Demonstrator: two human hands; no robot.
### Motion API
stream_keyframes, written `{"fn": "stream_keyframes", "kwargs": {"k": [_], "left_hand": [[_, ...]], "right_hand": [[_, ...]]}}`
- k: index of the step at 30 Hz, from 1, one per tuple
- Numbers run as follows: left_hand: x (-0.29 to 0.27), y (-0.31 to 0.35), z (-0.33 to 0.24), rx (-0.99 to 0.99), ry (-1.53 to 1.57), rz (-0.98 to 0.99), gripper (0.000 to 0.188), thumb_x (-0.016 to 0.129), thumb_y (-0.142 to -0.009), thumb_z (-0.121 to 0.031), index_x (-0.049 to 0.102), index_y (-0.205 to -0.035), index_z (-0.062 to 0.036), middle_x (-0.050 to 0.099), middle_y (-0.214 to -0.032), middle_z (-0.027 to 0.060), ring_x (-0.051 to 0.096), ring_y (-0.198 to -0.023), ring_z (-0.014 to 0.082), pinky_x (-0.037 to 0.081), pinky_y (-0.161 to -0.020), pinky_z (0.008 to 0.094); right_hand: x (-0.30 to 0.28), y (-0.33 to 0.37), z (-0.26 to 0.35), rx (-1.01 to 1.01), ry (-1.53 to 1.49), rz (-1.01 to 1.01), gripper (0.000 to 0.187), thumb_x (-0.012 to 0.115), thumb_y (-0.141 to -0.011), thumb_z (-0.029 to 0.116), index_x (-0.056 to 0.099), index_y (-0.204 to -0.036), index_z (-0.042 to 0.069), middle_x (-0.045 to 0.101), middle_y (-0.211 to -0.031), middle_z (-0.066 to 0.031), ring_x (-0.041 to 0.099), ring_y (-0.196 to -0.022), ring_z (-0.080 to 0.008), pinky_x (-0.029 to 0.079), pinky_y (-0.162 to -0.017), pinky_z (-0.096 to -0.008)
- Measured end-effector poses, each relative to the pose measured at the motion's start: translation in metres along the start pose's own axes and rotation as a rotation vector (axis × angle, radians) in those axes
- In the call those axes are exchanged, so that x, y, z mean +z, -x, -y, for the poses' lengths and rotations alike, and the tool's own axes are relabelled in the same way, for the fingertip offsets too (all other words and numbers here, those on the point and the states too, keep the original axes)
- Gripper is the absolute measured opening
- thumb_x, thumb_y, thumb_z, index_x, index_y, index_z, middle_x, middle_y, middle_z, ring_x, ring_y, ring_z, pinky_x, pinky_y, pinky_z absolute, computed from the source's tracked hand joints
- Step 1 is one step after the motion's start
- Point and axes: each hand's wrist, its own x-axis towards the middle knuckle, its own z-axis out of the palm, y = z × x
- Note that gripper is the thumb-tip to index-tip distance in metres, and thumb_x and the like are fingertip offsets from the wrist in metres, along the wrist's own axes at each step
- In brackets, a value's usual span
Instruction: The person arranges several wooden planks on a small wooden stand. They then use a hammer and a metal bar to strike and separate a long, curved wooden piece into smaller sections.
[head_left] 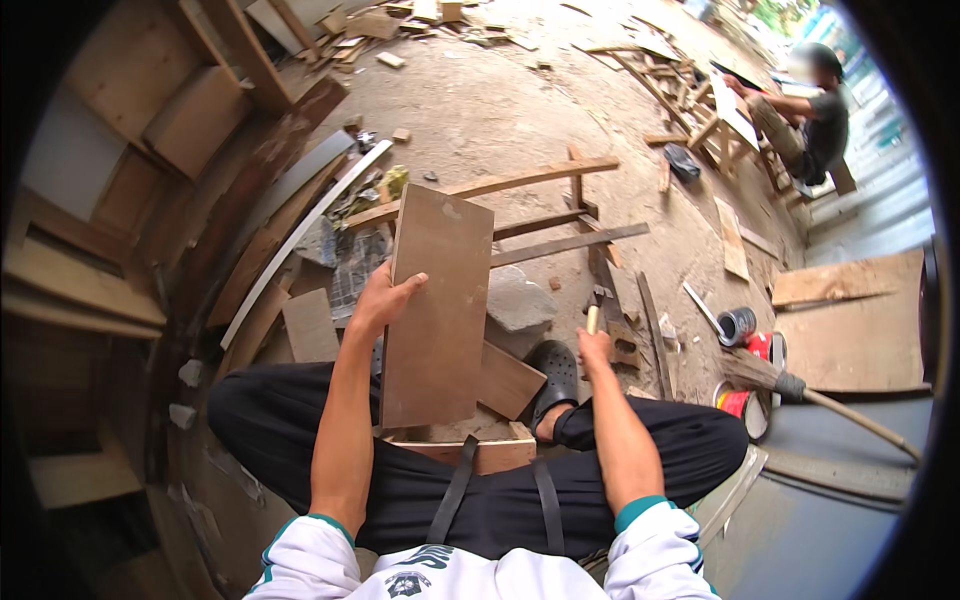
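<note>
Right, the biggest piece, a brown board (440, 330), is up in front of me, left of centre; I can't tell whether its near end touches the wooden frame (500, 457) between my thighs. My left grip (385, 302) is closed on its left edge, thumb on the face. Farther right, my right grip (594, 347) wraps a hammer's (593, 318) pale handle. Best to steady the board squarely first, hammer clear of it.
</note>
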Motion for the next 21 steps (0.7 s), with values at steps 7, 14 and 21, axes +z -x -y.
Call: {"fn": "stream_keyframes", "kwargs": {"k": [7,14,21], "left_hand": [[-0.059,0.022,0.012,-0.166,0.304,-0.172,0.053,0.073,-0.088,-0.026,0.054,-0.127,0.0058,0.067,-0.111,0.0162,0.067,-0.096,0.0237,0.055,-0.082,0.0354],[-0.057,0.021,0.047,-0.151,0.515,-0.106,0.055,0.074,-0.085,-0.029,0.054,-0.125,0.0031,0.066,-0.107,0.0122,0.066,-0.093,0.0204,0.056,-0.08,0.0332],[-0.028,0.017,0.045,-0.153,0.405,-0.018,0.052,0.072,-0.089,-0.029,0.055,-0.128,0.0002,0.066,-0.112,0.0104,0.065,-0.095,0.0182,0.055,-0.081,0.0337]], "right_hand": [[-0.002,-0.03,-0.03,-0.039,0.534,0.04,0.035,0.063,-0.083,0.024,0.069,-0.11,0.003,0.067,-0.121,-0.0192,0.062,-0.119,-0.0343,0.05,-0.097,-0.0451],[0.007,0.01,0.023,-0.457,0.381,-0.199,0.048,0.064,-0.087,0.026,0.056,-0.128,0.002,0.058,-0.13,-0.0211,0.052,-0.125,-0.0374,0.041,-0.105,-0.0466],[0.04,0.18,0.196,-1.427,-0.161,-0.048,0.059,0.054,-0.098,0.038,0.043,-0.141,-0.001,0.043,-0.145,-0.0231,0.037,-0.139,-0.0369,0.027,-0.117,-0.0453]]}}
